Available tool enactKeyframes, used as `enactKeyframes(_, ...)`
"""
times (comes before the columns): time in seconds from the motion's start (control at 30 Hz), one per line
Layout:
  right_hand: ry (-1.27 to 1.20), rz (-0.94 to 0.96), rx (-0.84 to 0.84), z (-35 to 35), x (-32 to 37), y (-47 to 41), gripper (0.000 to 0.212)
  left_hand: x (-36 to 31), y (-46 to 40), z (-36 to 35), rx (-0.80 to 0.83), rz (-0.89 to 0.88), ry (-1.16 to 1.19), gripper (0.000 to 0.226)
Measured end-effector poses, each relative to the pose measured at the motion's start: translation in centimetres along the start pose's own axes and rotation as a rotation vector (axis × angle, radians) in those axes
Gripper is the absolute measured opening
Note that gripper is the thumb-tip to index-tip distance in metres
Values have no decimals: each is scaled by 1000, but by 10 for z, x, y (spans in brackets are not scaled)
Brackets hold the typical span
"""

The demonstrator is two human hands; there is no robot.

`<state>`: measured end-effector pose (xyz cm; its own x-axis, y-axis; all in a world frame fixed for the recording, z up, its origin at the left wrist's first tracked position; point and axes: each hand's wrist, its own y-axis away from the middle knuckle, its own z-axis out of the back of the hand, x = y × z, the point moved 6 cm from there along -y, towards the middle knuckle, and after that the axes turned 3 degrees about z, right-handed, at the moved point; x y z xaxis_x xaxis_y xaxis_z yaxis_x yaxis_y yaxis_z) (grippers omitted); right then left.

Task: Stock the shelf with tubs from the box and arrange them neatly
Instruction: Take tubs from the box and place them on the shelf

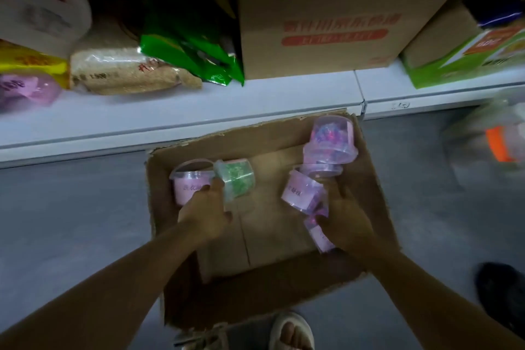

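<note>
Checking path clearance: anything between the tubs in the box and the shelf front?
Nothing visible. The box is open-topped, and the white shelf just behind it has a bare front strip. Both hands, left hand and right hand, already touch tubs.

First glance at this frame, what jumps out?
Both hands are down in the open cardboard box on the floor: the left hand grips a green tub, the right hand holds a pink tub. More pink tubs lie tumbled at the box's far right corner. Behind, the white shelf carries bags and a big carton.
</note>
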<state>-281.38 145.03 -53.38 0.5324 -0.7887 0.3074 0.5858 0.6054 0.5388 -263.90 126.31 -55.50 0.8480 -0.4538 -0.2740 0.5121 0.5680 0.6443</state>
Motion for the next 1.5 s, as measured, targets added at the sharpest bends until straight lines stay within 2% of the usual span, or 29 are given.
enactKeyframes(0.1,34,123,-101,-31,-17,-33,53,5,-32,-24,-53,22,20,69)
enactKeyframes(0.13,32,135,-84,-45,-26,-46,51,7,-42,-31,-76,28,30,69)
enactKeyframes(0.23,132,142,-80,-69,-40,-75,62,14,-71,-49,-143,71,92,69)
enactKeyframes(0.33,115,75,-120,-77,-47,-89,72,22,-94,-64,-178,153,221,63)
enactKeyframes(0.47,141,97,-261,-89,-49,-99,57,26,-115,-73,-249,214,251,63)
enactKeyframes(0.57,49,156,-248,-92,-37,-103,48,25,-118,-69,-331,224,267,62)
enactKeyframes(0.67,3,161,-291,-89,-17,-104,29,18,-109,-64,-397,168,237,60)
enactKeyframes(0.8,41,276,-353,-94,5,-95,30,9,-92,-63,-444,-36,7,56)
enactKeyframes(0.9,238,415,-331,-108,11,-84,47,1,-77,-74,-448,-299,-227,62)
enactKeyframes(0.97,292,423,-253,-119,10,-78,60,0,-71,-83,-443,-390,-338,70)
enactKeyframes(1.03,282,375,-127,-132,7,-76,61,1,-66,-91,-410,-416,-334,64)
enactKeyframes(1.1,154,348,-80,-134,5,-74,53,5,-66,-98,-331,-358,-253,54)
enactKeyframes(1.2,2,280,-178,-125,-2,-70,40,24,-65,-105,-244,-200,-62,44)
enactKeyframes(1.3,-1,140,-296,-112,-18,-74,39,38,-61,-103,-332,-115,102,42)
enactKeyframes(1.4,17,58,-193,-113,-28,-84,53,56,-62,-104,-443,70,157,45)
enactKeyframes(1.43,2,37,-133,-117,-31,-88,55,63,-65,-109,-418,155,163,49)
enactKeyframes(1.5,-9,-15,-31,-125,-36,-93,53,79,-69,-127,-300,377,392,58)
